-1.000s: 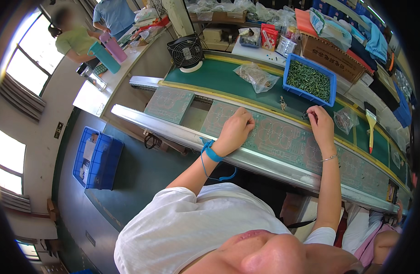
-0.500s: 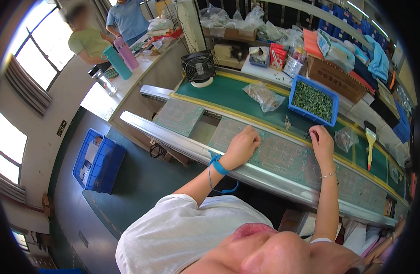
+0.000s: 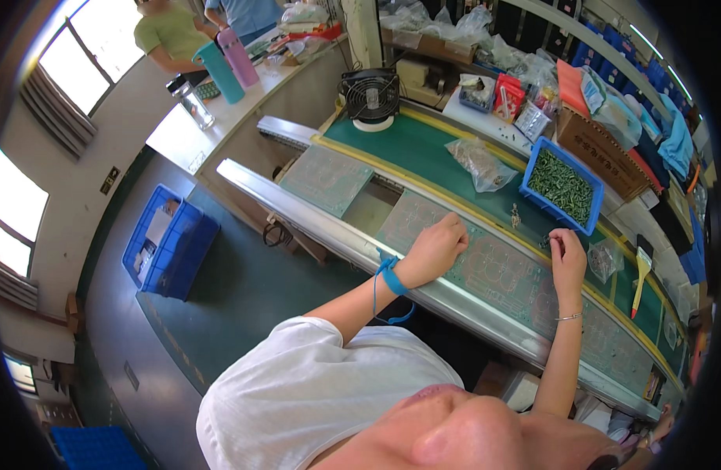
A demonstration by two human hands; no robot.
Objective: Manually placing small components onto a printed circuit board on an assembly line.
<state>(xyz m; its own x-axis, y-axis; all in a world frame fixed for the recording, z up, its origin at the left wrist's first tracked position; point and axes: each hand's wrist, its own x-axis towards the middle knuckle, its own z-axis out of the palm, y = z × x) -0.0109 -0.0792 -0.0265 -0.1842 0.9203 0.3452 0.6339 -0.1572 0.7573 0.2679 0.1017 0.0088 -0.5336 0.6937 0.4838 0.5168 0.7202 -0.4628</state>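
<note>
Bare green circuit boards lie in a row in a metal-edged rail. Over the middle board (image 3: 493,270) is my left hand (image 3: 437,252), its fingers curled together, a blue strap round the wrist. Whatever those fingers hold, if anything, is hidden. My right hand (image 3: 569,257) is at the far edge of the same row, thumb and fingers drawn together beside small dark parts (image 3: 545,241) on the green belt. I cannot make out what is between its fingertips. Just beyond it stands a blue bin (image 3: 554,212) full of small green components.
On the green belt (image 3: 431,137) are a black fan (image 3: 370,95), a plastic bag of parts (image 3: 482,166), a smaller bag (image 3: 605,260) and a yellow-handled brush (image 3: 641,278). Bottles stand on a white counter at left; a blue crate (image 3: 166,247) is on the floor. Two people stand beyond.
The whole view has shifted, so the bench appears farther right. Both hands keep nearly the same places over the boards and beside the bin, fingers still drawn in.
</note>
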